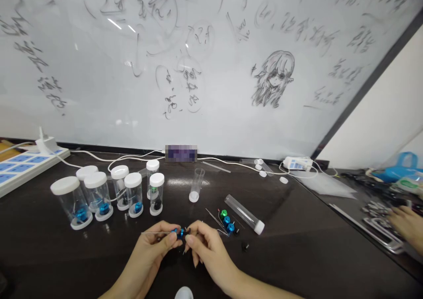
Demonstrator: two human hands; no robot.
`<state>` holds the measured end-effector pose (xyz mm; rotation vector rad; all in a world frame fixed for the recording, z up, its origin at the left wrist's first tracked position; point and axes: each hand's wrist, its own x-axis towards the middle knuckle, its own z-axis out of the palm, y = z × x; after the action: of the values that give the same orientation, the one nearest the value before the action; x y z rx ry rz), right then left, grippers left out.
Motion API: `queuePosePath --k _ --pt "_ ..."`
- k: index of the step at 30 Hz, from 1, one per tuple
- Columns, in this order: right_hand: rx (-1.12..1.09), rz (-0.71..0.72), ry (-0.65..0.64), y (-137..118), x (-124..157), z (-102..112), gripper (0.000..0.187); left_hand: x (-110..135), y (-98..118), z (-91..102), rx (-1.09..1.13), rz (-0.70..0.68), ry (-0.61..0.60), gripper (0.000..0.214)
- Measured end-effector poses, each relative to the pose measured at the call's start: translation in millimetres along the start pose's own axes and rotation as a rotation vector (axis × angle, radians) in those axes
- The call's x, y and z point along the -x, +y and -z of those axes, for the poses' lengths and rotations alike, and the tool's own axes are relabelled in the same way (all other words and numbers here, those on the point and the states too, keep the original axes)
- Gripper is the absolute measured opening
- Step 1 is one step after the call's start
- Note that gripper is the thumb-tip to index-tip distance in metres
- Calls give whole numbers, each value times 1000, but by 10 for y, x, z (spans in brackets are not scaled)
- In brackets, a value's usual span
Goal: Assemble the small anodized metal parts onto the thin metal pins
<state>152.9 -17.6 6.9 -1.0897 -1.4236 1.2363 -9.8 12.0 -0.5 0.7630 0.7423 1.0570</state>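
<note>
My left hand (152, 251) pinches a thin metal needle (155, 233) that runs through a small blue bead (179, 233). My right hand (206, 247) meets it from the right, its fingertips on a small black piece beside the blue bead. Just right of my hands lie a green bead (224, 213), two blue beads (228, 223) and loose thin needles (214, 218) on the dark table (297, 246). A capped clear tube (244, 213) lies on its side beyond them. A small black piece (245, 246) sits alone nearby.
Several capped clear jars (99, 195) with blue or black beads stand at left. An open clear tube (197, 184) stands mid-table. A power strip (23, 164), white cables and loose white caps (264, 171) lie at the back. Another person's hand (408, 226) works at far right.
</note>
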Motion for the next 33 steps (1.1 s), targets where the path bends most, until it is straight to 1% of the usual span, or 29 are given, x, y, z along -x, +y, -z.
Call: queuePosePath --k 3,6,10,14,17,21,24,30,33 --pt "5 11 7 -9 -2 2 26 -17 -15 15 8 0 -6 16" --pt "15 12 21 9 -5 11 28 -24 -30 30 16 0 -9 17" --pt "7 10 16 60 -1 21 36 2 -15 11 36 -8 11 16" --pt "52 0 -10 71 6 15 46 20 6 -29 -11 -23 -5 15" --pt "83 -16 -12 38 8 7 42 14 6 -40 -40 -32 3 16" --pt "76 -4 32 19 12 9 28 11 5 -28 -52 -23 10 17" --pt "65 -10 60 32 13 15 23 17 0 -13 -38 -25 -5 15" --pt "42 -6 60 35 5 17 21 4 -13 8 -5 -12 -41 13" --pt "20 -3 24 35 -1 12 29 1 -6 7 0 -4 -56 13"
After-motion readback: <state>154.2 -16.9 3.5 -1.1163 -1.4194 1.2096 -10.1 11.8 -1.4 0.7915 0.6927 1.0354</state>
